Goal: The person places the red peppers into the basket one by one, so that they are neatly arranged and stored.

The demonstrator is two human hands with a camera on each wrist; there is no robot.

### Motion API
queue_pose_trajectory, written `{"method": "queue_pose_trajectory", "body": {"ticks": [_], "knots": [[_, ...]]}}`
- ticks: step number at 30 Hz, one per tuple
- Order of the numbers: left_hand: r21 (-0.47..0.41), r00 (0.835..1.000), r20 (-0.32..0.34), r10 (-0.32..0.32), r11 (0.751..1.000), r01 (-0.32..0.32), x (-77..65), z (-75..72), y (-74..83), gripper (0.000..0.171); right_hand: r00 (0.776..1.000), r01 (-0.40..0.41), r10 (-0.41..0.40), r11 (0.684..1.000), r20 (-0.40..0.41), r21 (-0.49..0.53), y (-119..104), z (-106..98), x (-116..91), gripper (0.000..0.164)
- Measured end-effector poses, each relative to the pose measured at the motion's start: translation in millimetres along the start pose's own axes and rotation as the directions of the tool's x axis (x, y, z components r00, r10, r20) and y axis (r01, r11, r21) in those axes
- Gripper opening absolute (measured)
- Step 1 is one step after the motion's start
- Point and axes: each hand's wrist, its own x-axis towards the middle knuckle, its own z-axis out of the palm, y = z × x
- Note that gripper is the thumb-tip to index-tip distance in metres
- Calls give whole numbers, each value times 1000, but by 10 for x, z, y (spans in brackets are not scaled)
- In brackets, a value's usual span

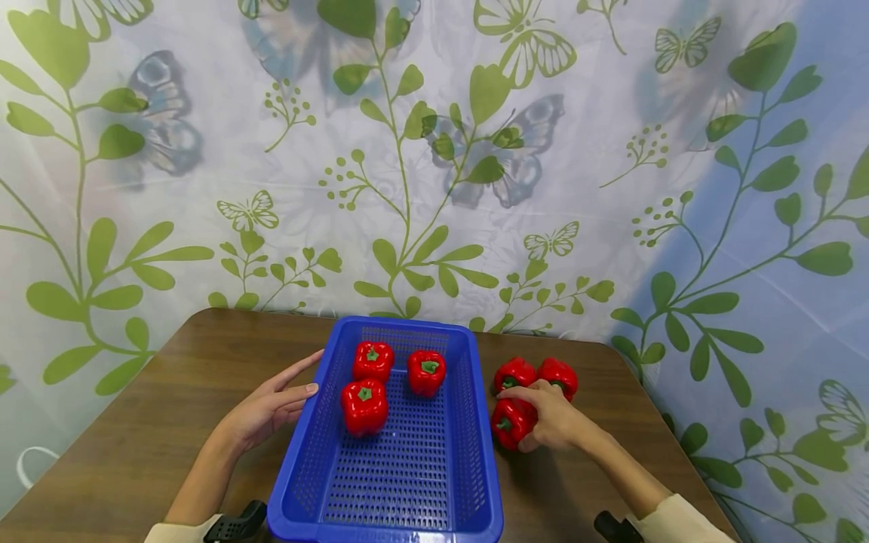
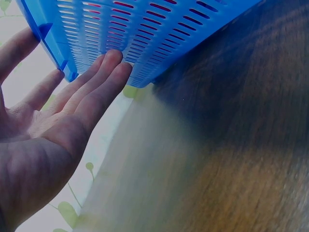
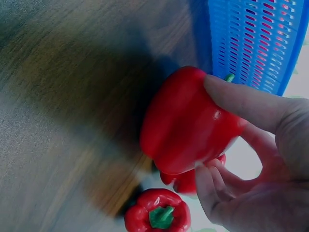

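Fingers of the left hand (image 1: pixel 261 415) lie nearly straight against the basket (image 1: pixel 390 483), which holds three peppers (image 1: pixel 364 411). Right of it, the right hand (image 1: pixel 555 416) pinches another pepper (image 3: pixel 183 121) between thumb and curved fingers, beside two more; whether it touches the table (image 1: pixel 170 392) is unclear. It should prove light and firm but bruisable; glossy skin may slip, so a broad, gentle hold across its sides suits.

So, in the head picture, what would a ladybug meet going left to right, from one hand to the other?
Left hand → blue basket → red pepper held by the right hand → right hand.
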Motion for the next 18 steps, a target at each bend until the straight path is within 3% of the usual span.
{"method": "queue_pose_trajectory", "body": {"ticks": [11,18], "knots": [[-6,1000,2,3,1000,-3,3,-13,-16,65,998,36,-35,999,-55,10,6,-100,0,71],[-5,1000,3,5,1000,-5,0,6,-17,66,998,42,-39,997,-48,71,3,-152,6,64]]}}
